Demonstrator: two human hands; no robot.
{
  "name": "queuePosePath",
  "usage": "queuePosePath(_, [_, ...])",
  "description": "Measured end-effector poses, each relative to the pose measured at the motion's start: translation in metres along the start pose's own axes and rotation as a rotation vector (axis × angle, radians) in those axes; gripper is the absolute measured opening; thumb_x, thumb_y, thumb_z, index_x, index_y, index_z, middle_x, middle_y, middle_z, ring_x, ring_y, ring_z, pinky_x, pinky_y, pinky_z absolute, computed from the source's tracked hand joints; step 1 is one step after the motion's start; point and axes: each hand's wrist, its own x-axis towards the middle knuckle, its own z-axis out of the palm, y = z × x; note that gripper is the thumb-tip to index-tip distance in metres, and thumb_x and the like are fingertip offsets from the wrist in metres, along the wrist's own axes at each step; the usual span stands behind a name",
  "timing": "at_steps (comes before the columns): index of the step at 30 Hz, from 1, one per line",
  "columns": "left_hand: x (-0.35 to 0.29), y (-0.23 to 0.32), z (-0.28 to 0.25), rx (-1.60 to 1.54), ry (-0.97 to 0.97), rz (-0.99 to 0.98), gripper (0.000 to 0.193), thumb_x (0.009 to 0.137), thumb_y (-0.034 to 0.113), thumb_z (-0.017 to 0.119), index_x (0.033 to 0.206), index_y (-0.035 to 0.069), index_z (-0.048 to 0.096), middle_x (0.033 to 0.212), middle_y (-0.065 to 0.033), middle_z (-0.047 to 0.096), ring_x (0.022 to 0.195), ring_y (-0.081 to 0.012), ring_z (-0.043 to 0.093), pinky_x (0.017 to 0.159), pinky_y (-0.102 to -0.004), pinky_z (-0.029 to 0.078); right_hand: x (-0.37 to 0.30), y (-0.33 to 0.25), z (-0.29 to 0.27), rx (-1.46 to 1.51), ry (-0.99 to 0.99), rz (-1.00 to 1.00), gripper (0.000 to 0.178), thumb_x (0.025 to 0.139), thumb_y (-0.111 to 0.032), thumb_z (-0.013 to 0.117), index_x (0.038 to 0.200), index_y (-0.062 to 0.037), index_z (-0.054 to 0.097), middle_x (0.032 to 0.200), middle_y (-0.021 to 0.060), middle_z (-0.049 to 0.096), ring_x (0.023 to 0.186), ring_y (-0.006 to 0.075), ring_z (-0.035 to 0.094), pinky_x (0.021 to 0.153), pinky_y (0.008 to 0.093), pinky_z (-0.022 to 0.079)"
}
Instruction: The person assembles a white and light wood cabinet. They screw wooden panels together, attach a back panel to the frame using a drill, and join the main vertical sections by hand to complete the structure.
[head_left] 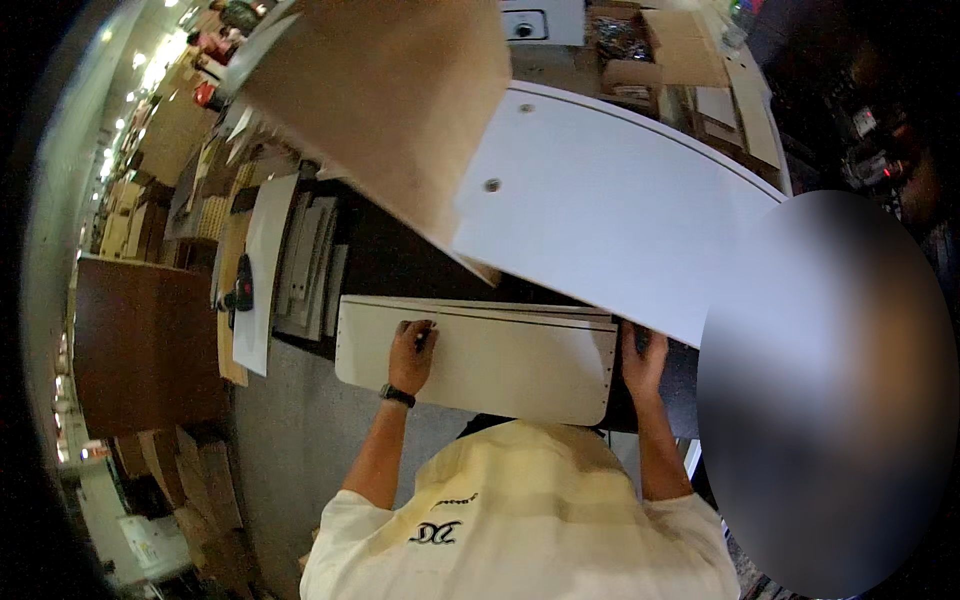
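Note:
A cream-white panel (500, 362) with rounded near corners and small holes along its right end lies in front of me, on top of other boards. My left hand (409, 358), with a dark wristband, rests on the panel's left part. Its fingers are curled around something small and dark that I cannot make out. Just past the panel's right end is my right hand (645, 362), its thumb and fingers apart and nothing visible between them. Whether it touches the panel's edge I cannot tell. Above it slants a large white board (620, 205) with two round fittings, joined to a brown board (400, 110).
A black cordless drill (241, 288) lies on a white board at the left, next to several stacked grey-white strips (308, 265). Open cardboard boxes (690, 48) stand at the far side. A large brown panel (150, 345) is at the far left. The right side is blurred.

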Motion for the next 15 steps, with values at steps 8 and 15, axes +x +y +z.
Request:
queuePosePath(8, [0.011,-0.042,-0.014,0.095,0.056,0.056,0.028,0.091,0.015,0.065,0.116,0.002,0.063,0.099,-0.0176,0.066,0.082,-0.0311,0.065,0.073,-0.0415,0.053,-0.045,-0.033,-0.007,0.214,0.096,0.183,0.031,0.092,0.002,0.058,0.123,0.0001,0.056,0.122,0.013,0.059,0.111,0.0225,0.057,0.098,0.0342,0.045])
queuePosePath(15, [0.05,-0.079,-0.031,0.097,0.11,0.099,0.027,0.09,0.013,0.065,0.115,0.003,0.063,0.1,-0.0174,0.068,0.09,-0.0328,0.065,0.078,-0.0421,0.052,-0.066,-0.068,0.01,0.277,0.049,0.15,0.032,0.093,-0.001,0.058,0.125,-0.001,0.054,0.124,0.0122,0.059,0.111,0.0222,0.058,0.098,0.0336,0.045])
